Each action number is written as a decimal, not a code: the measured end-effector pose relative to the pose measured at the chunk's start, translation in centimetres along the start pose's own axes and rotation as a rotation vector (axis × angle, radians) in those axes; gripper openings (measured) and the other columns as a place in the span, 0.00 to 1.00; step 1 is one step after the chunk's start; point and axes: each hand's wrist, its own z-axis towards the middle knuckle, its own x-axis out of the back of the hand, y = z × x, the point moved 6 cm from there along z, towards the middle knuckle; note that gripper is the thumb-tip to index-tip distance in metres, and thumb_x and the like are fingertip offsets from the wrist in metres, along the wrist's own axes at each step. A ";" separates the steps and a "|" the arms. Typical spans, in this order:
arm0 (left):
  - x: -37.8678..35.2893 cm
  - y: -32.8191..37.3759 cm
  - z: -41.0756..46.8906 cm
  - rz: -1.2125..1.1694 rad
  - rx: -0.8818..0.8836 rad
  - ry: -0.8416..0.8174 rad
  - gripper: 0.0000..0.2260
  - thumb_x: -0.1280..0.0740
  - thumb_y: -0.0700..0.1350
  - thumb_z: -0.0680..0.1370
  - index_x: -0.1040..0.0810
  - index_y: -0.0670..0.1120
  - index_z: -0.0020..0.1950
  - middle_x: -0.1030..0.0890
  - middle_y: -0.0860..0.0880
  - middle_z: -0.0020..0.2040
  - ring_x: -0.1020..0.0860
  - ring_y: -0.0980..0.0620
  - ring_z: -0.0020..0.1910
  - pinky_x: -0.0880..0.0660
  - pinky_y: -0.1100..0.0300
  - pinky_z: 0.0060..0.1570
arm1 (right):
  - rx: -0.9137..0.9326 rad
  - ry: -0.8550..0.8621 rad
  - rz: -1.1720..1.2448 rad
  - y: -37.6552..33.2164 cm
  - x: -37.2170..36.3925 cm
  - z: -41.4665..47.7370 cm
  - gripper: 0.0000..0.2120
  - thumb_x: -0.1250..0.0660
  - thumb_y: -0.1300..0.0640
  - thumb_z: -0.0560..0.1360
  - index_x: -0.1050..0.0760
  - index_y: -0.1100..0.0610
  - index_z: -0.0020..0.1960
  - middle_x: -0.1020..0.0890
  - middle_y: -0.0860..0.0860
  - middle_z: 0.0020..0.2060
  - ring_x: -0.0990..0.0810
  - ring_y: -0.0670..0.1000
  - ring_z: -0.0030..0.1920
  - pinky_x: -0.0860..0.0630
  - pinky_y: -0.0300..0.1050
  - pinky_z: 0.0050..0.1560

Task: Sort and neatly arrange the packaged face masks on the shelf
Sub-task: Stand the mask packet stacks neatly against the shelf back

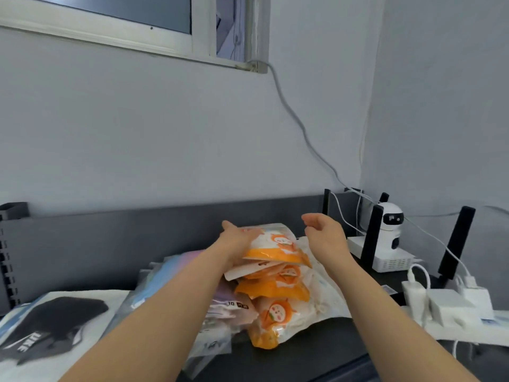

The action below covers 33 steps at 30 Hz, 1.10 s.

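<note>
Sorting looks to be at the gathering stage in the head view, which is the only one. The left grip (237,238) holds the top packet (275,244), an orange and white one, by its left edge. The thumb stands up on the near side and the fingers are hidden behind the film. The packet is lifted and tilted above the heap of orange packets (278,296), which lies just below and nearer the person than this grip.

The right grip (325,235) hovers just right of the same packet. It is wide, with fingers loosely curved, and it holds nothing and touches nothing.

Left of the left grip and lower lie pastel packets (176,266), overlapping one another. Further left is a black mask packet (55,318). All rest on the dark shelf (316,346). Right of the right grip stand a router (391,260) and a small white camera (391,224).

The heap is loose and skewed, so I judge most of the arranging is still to do. The next move probably calls for the right grip to take the packet's free edge. Both could then square it against its like. The glossy film may slide, so a light, even hold would suit.
</note>
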 end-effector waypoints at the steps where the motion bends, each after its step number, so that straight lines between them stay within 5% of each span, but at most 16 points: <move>1: -0.2 0.3 -0.4 0.094 -0.038 -0.021 0.44 0.34 0.59 0.77 0.63 0.52 0.80 0.40 0.42 0.78 0.31 0.38 0.70 0.30 0.43 0.67 | 0.011 -0.028 -0.018 0.1 -0.1 0.0 0.19 0.43 0.66 0.79 0.27 0.55 0.67 0.23 0.49 0.62 0.26 0.46 0.60 0.31 0.39 0.60; 3: -0.3 0.7 -1.1 0.259 -0.094 -0.049 0.38 0.40 0.59 0.80 0.63 0.54 0.80 0.46 0.44 0.80 0.38 0.40 0.75 0.36 0.47 0.72 | 0.031 -0.096 -0.045 0.4 -0.5 0.0 0.19 0.43 0.66 0.79 0.27 0.55 0.67 0.23 0.50 0.63 0.26 0.46 0.61 0.31 0.39 0.58; 7: 0.7 1.8 -3.0 0.172 -0.166 0.003 0.30 0.41 0.58 0.82 0.45 0.49 0.80 0.39 0.48 0.79 0.36 0.44 0.75 0.37 0.46 0.73 | 0.045 -0.164 -0.056 0.7 -0.9 -0.5 0.17 0.41 0.62 0.80 0.27 0.53 0.67 0.23 0.50 0.63 0.26 0.48 0.62 0.30 0.39 0.56; 15: 7.8 0.7 -9.7 -0.095 -0.283 0.101 0.13 0.36 0.50 0.82 0.23 0.47 0.63 0.17 0.50 0.56 0.17 0.48 0.53 0.22 0.49 0.59 | 0.164 -0.116 -0.002 -2.5 -0.2 -2.4 0.16 0.39 0.60 0.80 0.26 0.52 0.66 0.23 0.46 0.62 0.27 0.42 0.58 0.31 0.38 0.58; 19: 12.5 -2.4 -12.8 -0.118 -0.271 0.220 0.11 0.36 0.50 0.81 0.21 0.48 0.60 0.15 0.51 0.54 0.16 0.49 0.51 0.22 0.50 0.57 | 0.234 -0.179 0.043 -4.6 -2.4 -5.6 0.15 0.39 0.58 0.80 0.25 0.50 0.65 0.23 0.43 0.59 0.27 0.41 0.57 0.32 0.36 0.57; 25: 19.4 -7.4 -16.2 -0.044 -0.190 0.426 0.10 0.36 0.50 0.81 0.22 0.48 0.60 0.16 0.52 0.53 0.17 0.50 0.52 0.23 0.49 0.59 | 0.319 -0.364 0.092 -7.8 -8.0 -10.6 0.14 0.38 0.56 0.79 0.25 0.47 0.63 0.23 0.38 0.56 0.26 0.35 0.53 0.31 0.23 0.41; 30: 24.7 -11.2 -18.9 -0.006 -0.128 0.544 0.03 0.35 0.47 0.80 0.21 0.51 0.51 0.16 0.50 0.52 0.18 0.50 0.51 0.23 0.51 0.55 | 0.344 -0.473 0.145 -11.1 -12.8 -14.5 0.14 0.37 0.58 0.79 0.25 0.48 0.64 0.22 0.39 0.57 0.25 0.38 0.57 0.28 0.34 0.59; 33: 28.3 -14.0 -19.5 0.082 -0.080 0.581 0.02 0.33 0.47 0.79 0.21 0.52 0.47 0.16 0.49 0.51 0.18 0.50 0.50 0.23 0.46 0.59 | 0.370 -0.528 0.159 -12.9 -16.0 -17.0 0.15 0.38 0.60 0.79 0.25 0.50 0.64 0.22 0.40 0.58 0.25 0.34 0.54 0.31 0.23 0.54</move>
